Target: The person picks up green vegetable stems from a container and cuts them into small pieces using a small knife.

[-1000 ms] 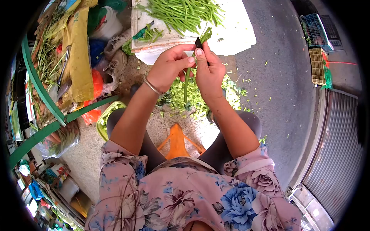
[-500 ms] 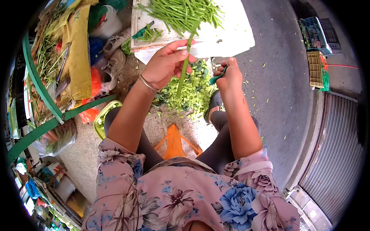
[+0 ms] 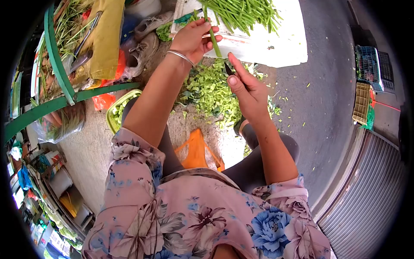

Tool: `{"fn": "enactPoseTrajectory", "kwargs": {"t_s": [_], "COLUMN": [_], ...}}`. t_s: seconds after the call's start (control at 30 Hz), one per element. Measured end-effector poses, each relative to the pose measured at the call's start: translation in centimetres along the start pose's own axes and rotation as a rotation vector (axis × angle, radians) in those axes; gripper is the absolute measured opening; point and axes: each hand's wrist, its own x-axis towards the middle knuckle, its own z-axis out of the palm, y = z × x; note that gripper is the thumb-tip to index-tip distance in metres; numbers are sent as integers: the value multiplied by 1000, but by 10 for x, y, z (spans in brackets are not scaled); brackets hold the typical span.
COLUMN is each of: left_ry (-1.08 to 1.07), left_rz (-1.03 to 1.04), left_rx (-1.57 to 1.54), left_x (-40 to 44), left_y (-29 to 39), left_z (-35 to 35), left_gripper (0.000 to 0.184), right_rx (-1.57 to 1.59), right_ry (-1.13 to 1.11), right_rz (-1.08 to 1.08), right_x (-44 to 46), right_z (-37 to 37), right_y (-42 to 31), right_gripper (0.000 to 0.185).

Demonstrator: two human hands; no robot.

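Observation:
My left hand (image 3: 194, 39) pinches a green vegetable stalk (image 3: 215, 45), its lower end pointing down toward my right. My right hand (image 3: 252, 96) grips a small knife; its dark blade (image 3: 228, 69) shows between thumb and forefinger, just below the stalk's end and apart from it. The handle is hidden in the palm. Beyond my hands, a heap of green stalks (image 3: 246, 14) lies on a white foam box (image 3: 276, 48). Under my hands, a pile of cut leaves and trimmings (image 3: 215, 93) covers the ground.
A yellow-green basket (image 3: 113, 118) with cut pieces stands by my left leg, near an orange stool (image 3: 196, 149). Old shoes (image 3: 146, 49), a green metal bar (image 3: 103, 91) and a yellow sack (image 3: 105, 47) are at left. Crates (image 3: 368, 69) stand at far right.
My right hand has swung inward and up, bringing the knife blade near the stalk. My left hand still holds the stalk, now tilted the other way. The view has shifted slightly.

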Motion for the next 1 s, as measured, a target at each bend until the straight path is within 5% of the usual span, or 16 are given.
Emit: {"fn": "enactPoseTrajectory", "kwargs": {"t_s": [0.5, 0.6, 0.67, 0.77, 1.0], "left_ry": [-26, -70, -105, -298, -344], "left_rz": [-36, -53, -84, -116, -156], "left_rx": [81, 101, 196, 270, 353], "left_x": [-1, -5, -11, -16, -20], "left_y": [-5, -4, 1, 4, 9], "left_z": [2, 4, 8, 10, 7], "left_gripper": [21, 24, 28, 33, 37], "right_rx": [-109, -77, 198, 526, 652], "right_ry": [45, 11, -132, -295, 65], "right_rz": [-171, -38, 295, 456, 333], "right_x": [8, 7, 8, 9, 20], "right_z": [1, -4, -8, -16, -51], "right_y": [16, 4, -1, -3, -8], "right_gripper": [31, 29, 29, 33, 39]}}
